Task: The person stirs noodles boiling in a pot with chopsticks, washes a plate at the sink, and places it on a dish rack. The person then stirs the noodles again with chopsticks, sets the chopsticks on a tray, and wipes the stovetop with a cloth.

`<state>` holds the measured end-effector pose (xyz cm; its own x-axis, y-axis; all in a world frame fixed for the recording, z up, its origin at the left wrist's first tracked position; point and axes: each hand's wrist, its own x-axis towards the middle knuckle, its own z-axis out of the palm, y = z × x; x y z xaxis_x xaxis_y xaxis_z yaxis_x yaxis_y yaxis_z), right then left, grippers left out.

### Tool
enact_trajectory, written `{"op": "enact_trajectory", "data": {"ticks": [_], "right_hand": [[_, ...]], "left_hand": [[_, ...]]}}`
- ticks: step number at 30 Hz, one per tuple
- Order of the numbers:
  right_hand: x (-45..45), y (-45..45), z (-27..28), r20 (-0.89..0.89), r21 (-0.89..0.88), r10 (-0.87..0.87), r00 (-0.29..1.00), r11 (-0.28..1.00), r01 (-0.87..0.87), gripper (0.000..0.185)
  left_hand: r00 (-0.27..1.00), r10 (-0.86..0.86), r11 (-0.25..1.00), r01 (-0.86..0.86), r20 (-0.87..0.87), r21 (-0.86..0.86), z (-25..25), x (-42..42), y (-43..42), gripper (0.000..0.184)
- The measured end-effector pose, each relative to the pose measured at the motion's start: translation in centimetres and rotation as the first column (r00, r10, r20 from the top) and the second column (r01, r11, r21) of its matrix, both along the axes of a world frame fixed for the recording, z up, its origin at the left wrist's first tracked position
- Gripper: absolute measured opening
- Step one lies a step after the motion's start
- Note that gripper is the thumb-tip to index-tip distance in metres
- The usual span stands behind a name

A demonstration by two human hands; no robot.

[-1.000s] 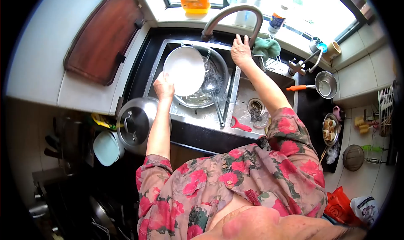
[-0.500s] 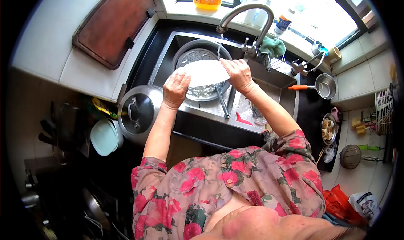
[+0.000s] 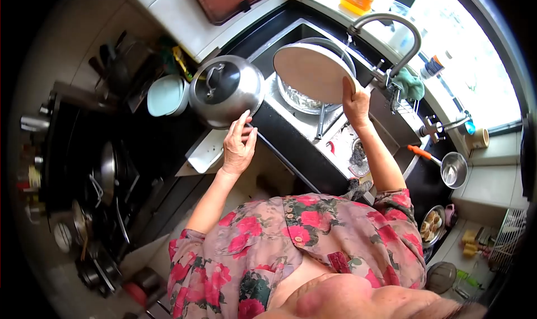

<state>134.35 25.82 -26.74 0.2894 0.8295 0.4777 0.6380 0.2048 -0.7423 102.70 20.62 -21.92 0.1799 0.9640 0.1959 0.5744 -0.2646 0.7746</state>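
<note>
My right hand (image 3: 356, 102) grips the rim of a white plate (image 3: 310, 73), which is tilted above the left sink basin. Beneath the plate, a metal pot (image 3: 302, 103) with water in it is partly hidden, and a dark handle (image 3: 321, 123) sticks out of it. Water runs from the curved faucet (image 3: 386, 18) behind the plate. My left hand (image 3: 239, 145) is empty with its fingers apart, just below the domed steel lid (image 3: 240, 98). A white container (image 3: 207, 151) lies to the left of that hand.
Left of the lid is a pale blue container (image 3: 166, 96). A stove with pans (image 3: 108, 170) stands at the far left. At the right are an orange-handled saucepan (image 3: 452, 169), a bowl of food (image 3: 432, 226) and a green cloth (image 3: 410, 85) by the faucet.
The view has turned toward the left. My left hand has let go of the plate and moved down beside the lid. My right hand holds the plate alone, now with water running behind it.
</note>
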Motion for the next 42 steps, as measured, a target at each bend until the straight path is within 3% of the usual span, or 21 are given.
{"op": "enact_trajectory", "data": {"ticks": [2,3,4,9,10,12,14,15,16,20,21,24,27,29,32,34,35,36,37,38,42], "right_hand": [[-1.2,0.2,-1.7,-0.381,-0.158,0.062,0.923,0.979,-0.131,0.031],[-2.8,-1.0,0.2,-0.517,-0.139,0.063,0.854,0.978,-0.156,0.032],[-3.0,-1.3,-0.9,-0.691,-0.329,-0.015,0.722,0.897,-0.296,0.027],[-8.1,-5.2,-3.1,-0.909,-0.323,-0.049,0.413,0.708,-0.627,0.042],[-10.6,-6.7,-0.8,-0.909,-0.331,-0.058,0.412,0.701,-0.632,0.029],[-15.3,-9.6,1.8,-0.856,-0.444,-0.098,0.507,0.641,-0.626,0.034],[-18.0,-11.3,-1.1,-0.659,-0.551,0.176,0.731,0.549,-0.628,0.040],[-21.2,-12.6,3.2,-0.689,-0.632,0.139,0.711,0.363,-0.684,0.043],[-24.1,-13.4,1.9,-0.641,-0.608,0.253,0.725,0.410,-0.680,0.038],[-37.9,-19.2,2.8,-0.728,-0.598,0.383,0.568,0.050,-0.800,0.035],[-41.1,-20.5,-0.1,-0.796,-0.511,0.359,0.487,0.032,-0.859,0.035],[-50.6,-24.9,0.9,-0.727,-0.607,0.428,0.537,-0.034,-0.794,0.041],[-58.8,-29.5,3.4,-0.786,-0.535,0.483,0.384,-0.223,-0.815,0.051],[-62.9,-31.3,4.4,-0.819,-0.487,0.504,0.275,-0.356,-0.798,0.058],[-69.3,-34.8,6.9,-0.839,-0.382,0.536,0.096,-0.452,-0.806,0.062],[-73.0,-36.8,7.5,-0.798,-0.369,0.602,0.019,-0.465,-0.805,0.064],[-74.4,-37.4,8.0,-0.795,-0.359,0.607,-0.012,-0.486,-0.797,0.065],[-75.7,-37.9,8.6,-0.795,-0.348,0.606,-0.031,-0.497,-0.795,0.065],[-77.1,-38.6,9.2,-0.806,-0.348,0.590,-0.033,-0.520,-0.780,0.063],[-78.4,-39.0,9.4,-0.816,-0.346,0.576,-0.038,-0.542,-0.766,0.062],[-84.9,-39.8,8.3,-0.858,-0.181,0.478,-0.190,-0.626,-0.758,0.061]], "left_hand": [[0.998,0.020,0.999,-0.019,0.051,-0.026,-1.4,-1.8,-0.4,0.045],[0.982,0.071,0.978,-0.034,0.174,-0.206,-0.9,-2.4,-1.4,0.043],[0.946,0.143,0.928,-0.026,0.291,-0.372,-0.4,-3.1,-2.4,0.043],[0.816,0.246,0.854,0.073,0.523,-0.516,0.7,-7.4,-6.5,0.068],[0.782,0.271,0.837,0.096,0.562,-0.538,1.2,-8.9,-8.0,0.071],[0.737,0.339,0.839,0.044,0.585,-0.542,1.2,-12.1,-11.4,0.077],[0.686,0.365,0.841,0.047,0.629,-0.539,1.2,-15.5,-15.4,0.075],[0.664,0.333,0.883,0.031,0.670,-0.469,1.0,-16.8,-17.6,0.069],[0.641,0.279,0.924,0.023,0.715,-0.382,-0.1,-18.9,-19.2,0.064],[0.619,0.489,0.830,-0.112,0.614,-0.547,-0.5,-30.1,-31.2,0.048],[0.544,0.553,0.807,-0.164,0.630,-0.567,-0.9,-32.2,-33.9,0.048],[0.290,0.647,0.763,-0.259,0.705,-0.593,-2.6,-37.8,-41.0,0.048],[0.088,0.668,0.700,-0.412,0.739,-0.583,-1.9,-42.5,-47.3,0.055],[0.117,0.723,0.592,-0.614,0.681,-0.522,0.4,-44.2,-50.3,0.052],[0.037,0.673,0.587,-0.636,0.739,-0.502,-0.7,-48.9,-54.5,0.045],[0.314,0.797,0.463,-0.867,0.516,-0.187,0.5,-50.1,-56.7,0.037],[0.379,0.886,0.373,-0.925,0.269,0.073,0.3,-50.5,-57.6,0.033],[0.370,0.891,0.361,-0.929,0.263,0.086,0.7,-51.4,-57.8,0.033],[0.067,0.711,0.367,-0.884,0.700,-0.288,1.3,-52.6,-58.1,0.033],[-0.382,0.400,0.506,-0.666,0.833,-0.548,1.6,-53.6,-58.3,0.034],[-0.027,0.622,0.440,-0.815,0.783,-0.377,1.7,-58.4,-60.0,0.051]]}}
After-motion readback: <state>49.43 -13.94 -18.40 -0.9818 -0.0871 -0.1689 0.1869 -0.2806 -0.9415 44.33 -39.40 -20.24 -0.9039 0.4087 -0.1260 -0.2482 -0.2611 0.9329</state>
